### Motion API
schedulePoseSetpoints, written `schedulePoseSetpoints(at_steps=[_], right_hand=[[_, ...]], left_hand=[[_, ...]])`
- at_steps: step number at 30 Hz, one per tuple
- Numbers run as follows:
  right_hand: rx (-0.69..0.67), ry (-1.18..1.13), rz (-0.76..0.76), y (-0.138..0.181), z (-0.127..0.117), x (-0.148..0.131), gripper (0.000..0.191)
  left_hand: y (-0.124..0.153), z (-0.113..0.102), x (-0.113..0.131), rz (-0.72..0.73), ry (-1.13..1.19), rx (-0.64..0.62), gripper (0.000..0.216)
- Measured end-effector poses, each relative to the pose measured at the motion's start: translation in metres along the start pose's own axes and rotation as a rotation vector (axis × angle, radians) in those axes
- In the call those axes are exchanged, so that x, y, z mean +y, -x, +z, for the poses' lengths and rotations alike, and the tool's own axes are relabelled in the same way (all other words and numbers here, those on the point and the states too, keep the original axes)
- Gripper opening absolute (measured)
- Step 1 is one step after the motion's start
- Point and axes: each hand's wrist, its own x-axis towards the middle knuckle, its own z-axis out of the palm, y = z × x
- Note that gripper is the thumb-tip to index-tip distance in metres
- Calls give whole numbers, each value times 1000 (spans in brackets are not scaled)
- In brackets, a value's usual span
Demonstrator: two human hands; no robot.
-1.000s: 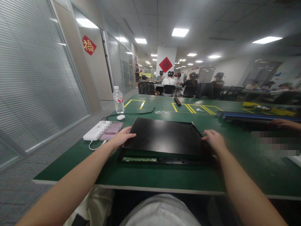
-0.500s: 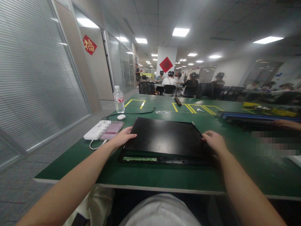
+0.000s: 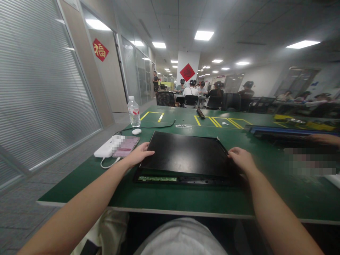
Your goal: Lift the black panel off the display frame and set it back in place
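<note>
A flat black display panel (image 3: 186, 154) lies over a black frame (image 3: 207, 180) on the green table in front of me. The panel's near edge sits a little above the frame's near strip, where a green circuit board (image 3: 158, 179) shows. My left hand (image 3: 142, 154) grips the panel's left edge, thumb on top and fingers underneath, partly hidden. On the other side, my right hand (image 3: 241, 158) is closed at the right edge. Whether its fingers hold the panel alone or the frame too, I cannot tell.
Left of the panel are a white power bank (image 3: 105, 148), a phone (image 3: 126, 146), a white oval case (image 3: 136, 131) and a water bottle (image 3: 134, 112). A black cable (image 3: 159, 127) runs behind. At right, a co-worker's hand (image 3: 325, 139) touches another dark panel.
</note>
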Motion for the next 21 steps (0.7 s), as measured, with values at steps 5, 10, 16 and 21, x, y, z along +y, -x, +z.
schedulePoseSetpoints(at_steps=[5,10,16,21], right_hand=[[-11,45,-44,-2,2,3,13],[-16,37,-24,-3,3,5,14],[-25,60,-4,-4,4,4,18],[-19,59,-9,-4,4,2,18]], left_hand=[[2,1,2,-5,-4,27,51],[0,0,0,-4,29,34,44],[-5,-2,-4,20,-33,95,33],[-4,-2,-3,-7,-69,50,39]])
